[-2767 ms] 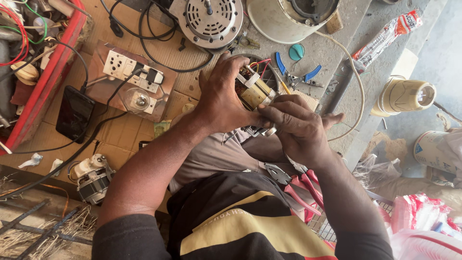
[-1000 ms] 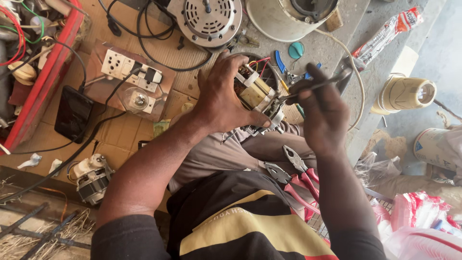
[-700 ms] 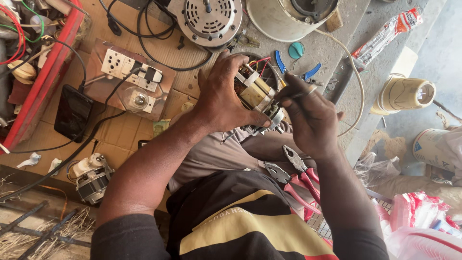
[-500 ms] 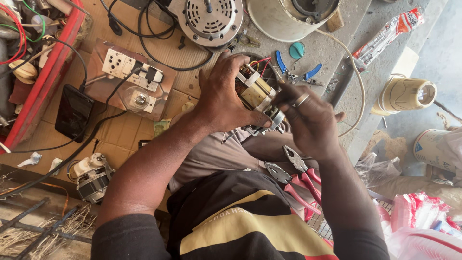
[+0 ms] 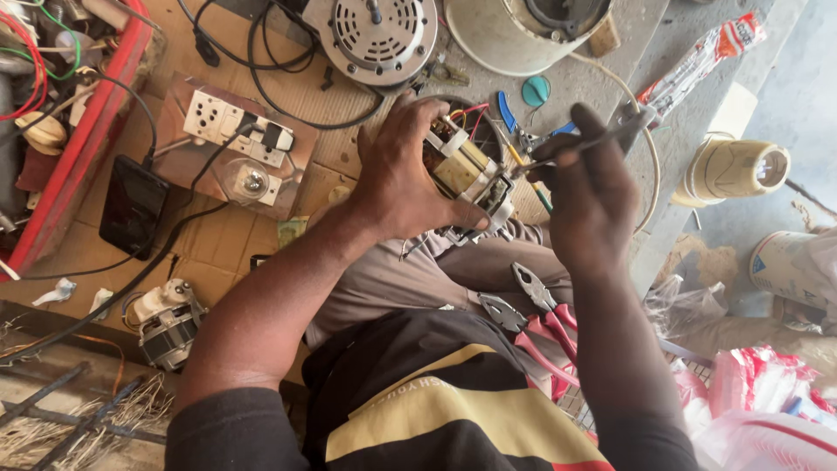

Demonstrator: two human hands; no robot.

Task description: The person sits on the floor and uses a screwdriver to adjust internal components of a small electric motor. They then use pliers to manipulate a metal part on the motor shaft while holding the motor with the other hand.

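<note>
L hand point(image 5: 403, 179) is clamped over a small motor point(image 5: 466, 170) w/ a tan core and red and yellow wires, fingers curled tight round its top and near side, thumb pressed along the bottom edge; the motor sits above the person's lap, just over the grey trousers. R hand point(image 5: 588, 196) is closed round a thin dark-handled tool point(image 5: 602, 139), prob. a screwdriver or soldering iron, can't tell which; fingers wrapped on the handle, shaft slanting down-left w/ its tip at the motor's right end by the white connector. 2 pairs of red-handled pliers point(image 5: 536, 318) lie on the lap, just below the R wrist. On the cardboard to the left: a wooden switchboard point(image 5: 240, 148) w/ white sockets, a plug in 1 of them and a clear bulb, a black phone point(image 5: 132, 208) beside it, a 2nd small motor point(image 5: 167, 324) near the L elbow. Up top a round vented fan motor point(image 5: 377, 35) and a cream bucket-like housing point(image 5: 514, 30). Blue-handled cutters point(image 5: 514, 118) lie behind the motor. Red crate point(image 5: 83, 131) of wires far left; tape roll point(image 5: 732, 170) off to the right.
</note>
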